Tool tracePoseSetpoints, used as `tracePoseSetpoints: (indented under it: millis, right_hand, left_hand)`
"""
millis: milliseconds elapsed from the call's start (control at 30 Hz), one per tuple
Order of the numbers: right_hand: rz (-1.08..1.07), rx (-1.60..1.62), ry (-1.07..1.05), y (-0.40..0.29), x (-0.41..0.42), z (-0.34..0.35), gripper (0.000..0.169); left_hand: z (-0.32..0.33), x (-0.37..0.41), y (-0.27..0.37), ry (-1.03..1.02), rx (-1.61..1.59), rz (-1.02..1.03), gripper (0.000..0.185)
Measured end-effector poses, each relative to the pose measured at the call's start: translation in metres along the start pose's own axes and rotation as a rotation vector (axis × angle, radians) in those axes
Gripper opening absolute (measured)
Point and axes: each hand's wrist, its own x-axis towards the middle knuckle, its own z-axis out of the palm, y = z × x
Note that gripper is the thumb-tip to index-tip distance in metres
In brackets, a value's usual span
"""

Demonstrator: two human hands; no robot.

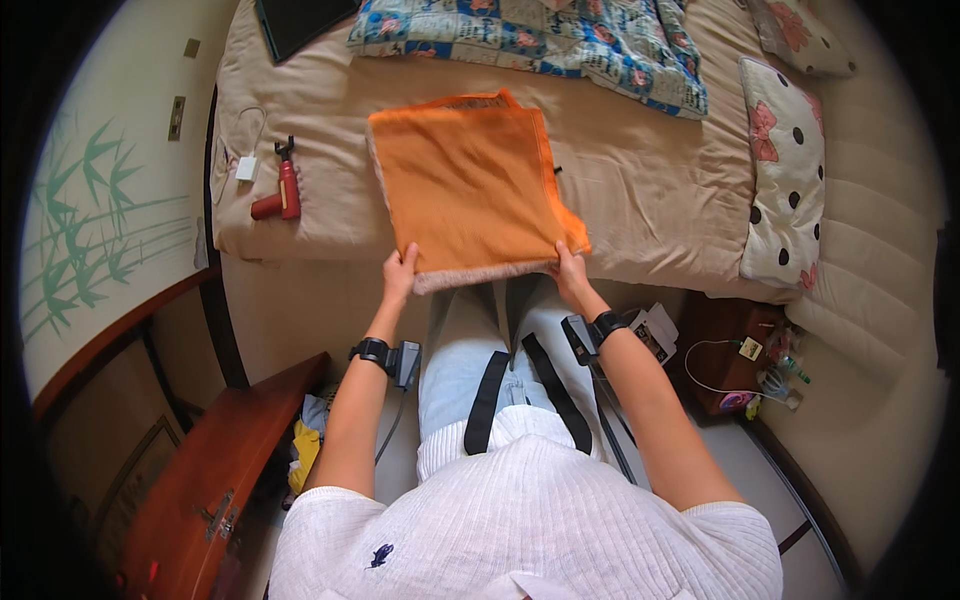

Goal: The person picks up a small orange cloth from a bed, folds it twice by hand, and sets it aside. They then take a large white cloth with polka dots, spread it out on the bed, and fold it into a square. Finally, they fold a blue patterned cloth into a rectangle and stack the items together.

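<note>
An orange cloth (469, 187), folded in layers with a pale pinkish underside, lies on the bed (637, 202) and reaches its front edge. My left hand (400, 274) pinches its near left corner, thumb on top. At the near right corner my right hand (570, 271) grips the cloth the same way. The far edge is uneven, so the inner layer shows there. A small dark tip pokes out beside the cloth's right side; what it belongs to is hidden. Both wrists wear black straps with small boxes.
Left on the bed are a red massage gun (281, 191) and a white charger (246, 168) with its cable. A dark flat device (304, 26), a patterned quilt (525, 45) and a dotted pillow (784, 172) lie farther off. An open wooden door (247, 442) stands low left; a wooden nightstand (709, 330), right.
</note>
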Motion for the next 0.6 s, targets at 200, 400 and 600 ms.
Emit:
tracePoseSetpoints:
  millis: [200, 400, 600]
  right_hand:
    - [0.037, -0.163, 0.110, 0.023, 0.001, 0.014, 0.026]
    - [-0.141, 0.006, -0.111, -0.075, 0.031, 0.099, 0.033]
    - [0.002, -0.080, -0.107, -0.091, 0.046, 0.113, 0.023]
  left_hand:
    - [-0.025, -0.005, -0.029, -0.165, -0.020, -0.424, 0.028]
    - [-0.056, 0.075, 0.028, -0.187, -0.632, -0.532, 0.028]
    - [-0.061, 0.111, 0.037, -0.110, -0.446, -0.440, 0.028]
